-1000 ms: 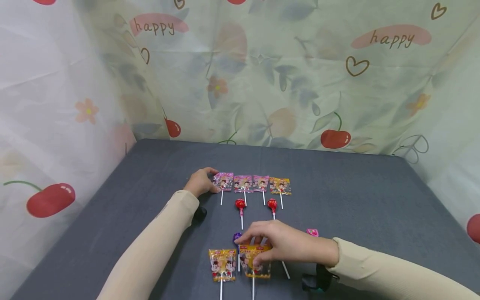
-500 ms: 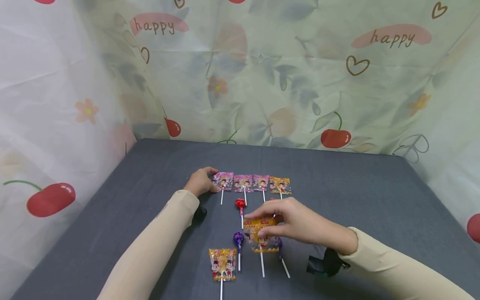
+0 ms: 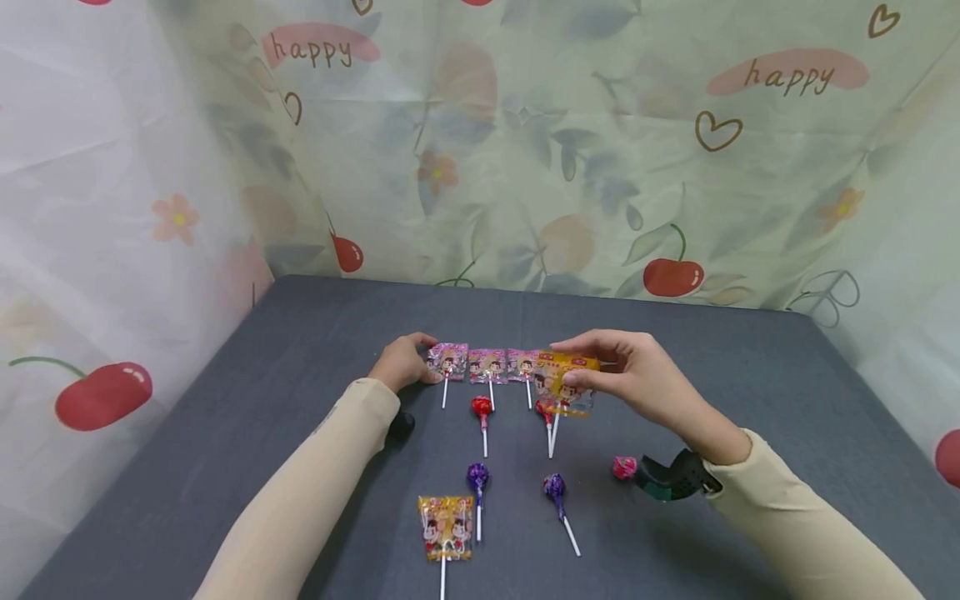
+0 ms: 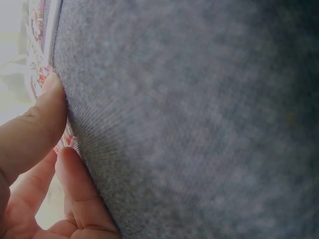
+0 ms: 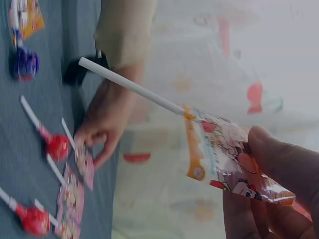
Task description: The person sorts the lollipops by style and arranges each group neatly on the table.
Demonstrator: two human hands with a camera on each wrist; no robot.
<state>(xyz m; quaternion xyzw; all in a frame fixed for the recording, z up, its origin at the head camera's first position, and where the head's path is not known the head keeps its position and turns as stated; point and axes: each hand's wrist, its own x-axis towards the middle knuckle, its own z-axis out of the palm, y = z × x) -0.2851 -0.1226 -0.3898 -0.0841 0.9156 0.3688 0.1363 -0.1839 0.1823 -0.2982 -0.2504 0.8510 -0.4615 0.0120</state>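
Observation:
In the head view my left hand (image 3: 400, 365) is at the left end of a row of flat-wrapped lollipops. Its thumb and fingers pinch the left edge of the leftmost pink-wrapped lollipop (image 3: 450, 362), which lies on the table. Two more pink-wrapped lollipops, a middle one (image 3: 488, 367) and a right one (image 3: 521, 365), lie beside it. My right hand (image 3: 651, 382) pinches a yellow-wrapped lollipop (image 5: 232, 154) between thumb and fingers, raised above the row's right end, stick toward me. It hides the yellow-wrapped lollipop lying there.
Nearer me lie two red lollipops, one left (image 3: 482, 407) and one partly hidden (image 3: 543, 407). Two purple lollipops, left (image 3: 477, 477) and right (image 3: 554, 486), follow. A pink round lollipop (image 3: 624, 467) lies by the right wrist camera, another yellow-wrapped lollipop (image 3: 446, 527) at the front.
My right hand has carried the yellow-wrapped lollipop from the front of the table to the far row's right end, uncovering the purple lollipops. My left hand has stayed in place.

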